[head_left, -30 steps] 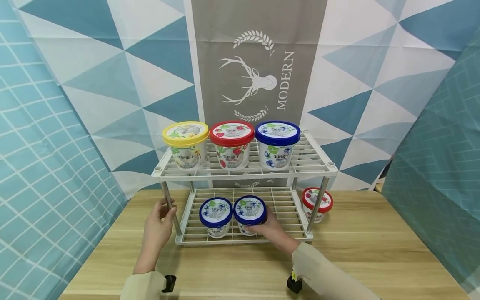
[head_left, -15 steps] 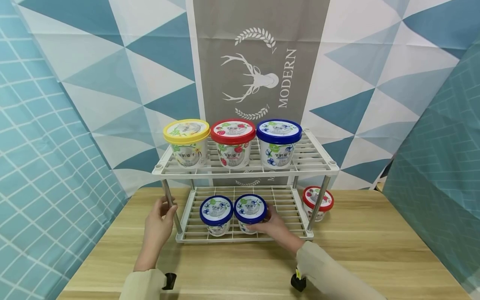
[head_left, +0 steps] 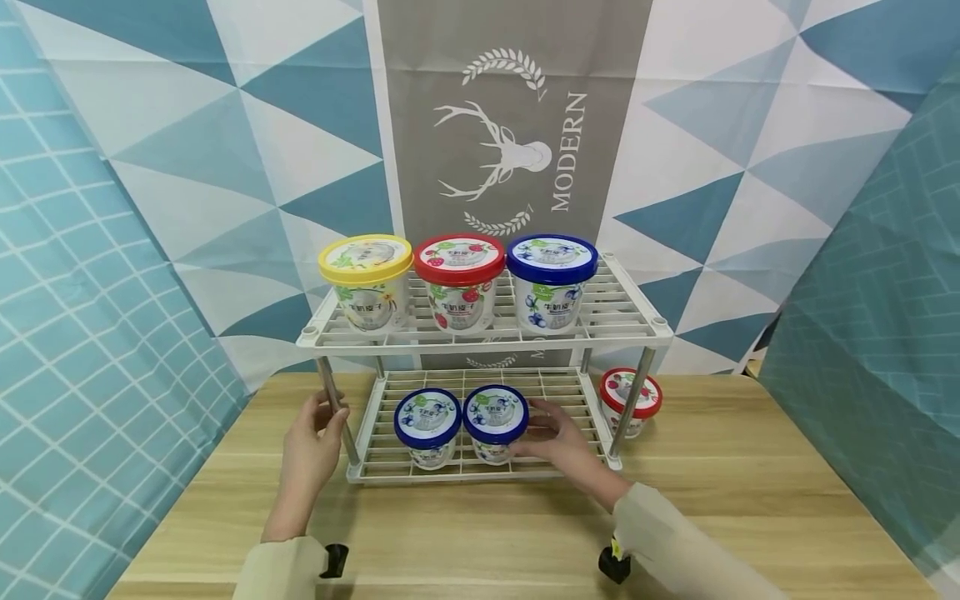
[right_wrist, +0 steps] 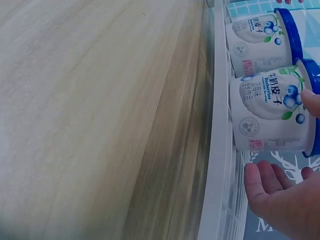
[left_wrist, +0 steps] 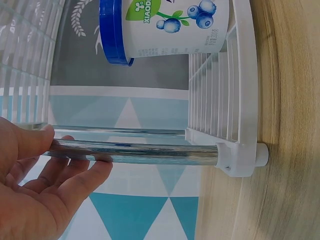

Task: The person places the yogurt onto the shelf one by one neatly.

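In the head view, my left hand holds the front left metal post of a white two-tier rack. The left wrist view shows the thumb above this post and fingertips curled under it. My right hand is at the right side of a blue-lidded blueberry yogurt tub on the lower shelf. Its thumb lies against the tub's front near the lid, while the other fingers stand apart from the side, as the right wrist view shows. A matching blue-lidded tub stands upright close beside it on the left.
On the upper shelf stand larger tubs with a yellow lid, a red lid and a blue lid. A small red-lidded tub is on the wooden table, just right of the rack. A patterned cloth hangs behind.
The right hand's fingers have loosened from the right lower tub and the hand has shifted slightly right. The left hand stays on the post, and both lower tubs keep their places.
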A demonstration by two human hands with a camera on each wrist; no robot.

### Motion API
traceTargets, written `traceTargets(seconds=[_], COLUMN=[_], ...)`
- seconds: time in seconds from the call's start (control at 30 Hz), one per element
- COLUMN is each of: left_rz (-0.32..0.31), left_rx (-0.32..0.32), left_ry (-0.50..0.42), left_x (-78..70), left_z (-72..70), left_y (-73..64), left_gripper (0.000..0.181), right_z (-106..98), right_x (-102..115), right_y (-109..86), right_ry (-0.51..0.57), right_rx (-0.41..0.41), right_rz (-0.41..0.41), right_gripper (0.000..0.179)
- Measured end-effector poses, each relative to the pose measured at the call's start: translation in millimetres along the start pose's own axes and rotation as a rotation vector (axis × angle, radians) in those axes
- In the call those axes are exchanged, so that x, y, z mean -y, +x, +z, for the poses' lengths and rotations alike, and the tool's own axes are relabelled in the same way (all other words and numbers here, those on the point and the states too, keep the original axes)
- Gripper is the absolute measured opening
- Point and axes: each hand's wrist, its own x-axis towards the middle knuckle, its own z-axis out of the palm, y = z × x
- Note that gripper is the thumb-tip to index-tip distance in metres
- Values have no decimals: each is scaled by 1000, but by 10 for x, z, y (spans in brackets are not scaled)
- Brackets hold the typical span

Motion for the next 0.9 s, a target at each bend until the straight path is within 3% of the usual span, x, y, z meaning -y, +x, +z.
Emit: traceTargets(seconds=[0.33, 0.9], left_rz=[-6, 23], left_rx=[-3, -34], left_ry=[6, 11], left_x=[-17, -9], left_z=[-8, 15], left_y=[11, 7], left_gripper=[28, 28], right_z=[-143, -402], right_x=[19, 77], right_y=[-108, -330], right_ry=[5, -10], right_rx=[-4, -58], right_rz=[-5, -8], right_gripper=[63, 52])
